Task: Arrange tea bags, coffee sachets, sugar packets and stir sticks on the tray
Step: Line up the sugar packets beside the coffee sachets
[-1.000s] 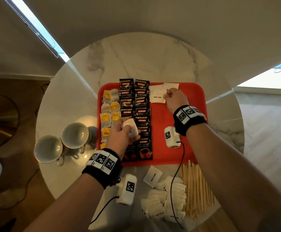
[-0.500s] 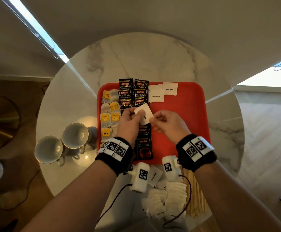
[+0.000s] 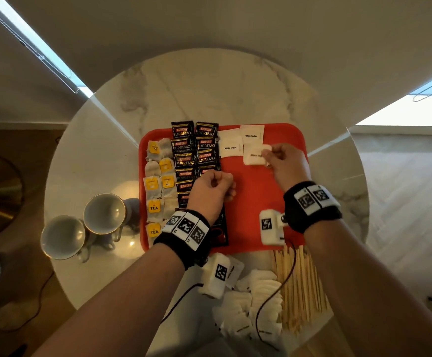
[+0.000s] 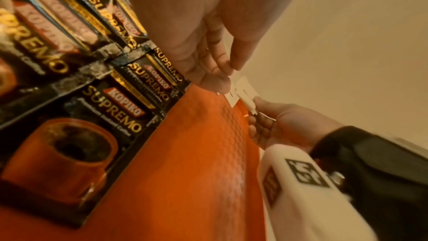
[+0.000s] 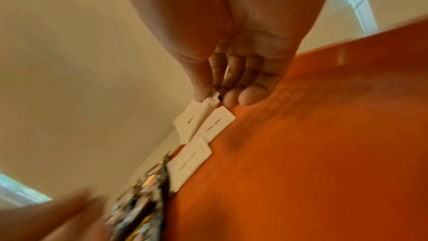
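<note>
On the red tray [image 3: 256, 202], tea bags [image 3: 158, 186] form the left columns and black coffee sachets [image 3: 195, 148] the two middle columns. Two white sugar packets [image 3: 230, 146] lie at the far edge. My right hand [image 3: 267, 157] pinches a third sugar packet [image 3: 253, 157] just below them, low over the tray; the right wrist view shows thumb and fingers on its corner [image 5: 192, 122]. My left hand [image 3: 215, 184] hovers over the coffee sachets, fingers curled with the thumb against them, holding nothing [image 4: 217, 72].
A heap of sugar packets [image 3: 251, 300] and a bundle of wooden stir sticks [image 3: 300, 284] lie on the round marble table [image 3: 209, 86] in front of the tray. Two cups [image 3: 104, 215] stand left of the tray. The tray's right half is bare.
My left hand passed a sugar packet to my right hand above the sachets. The right hand then carried it to the far right, beside the two lying packets. The left hand stayed, empty.
</note>
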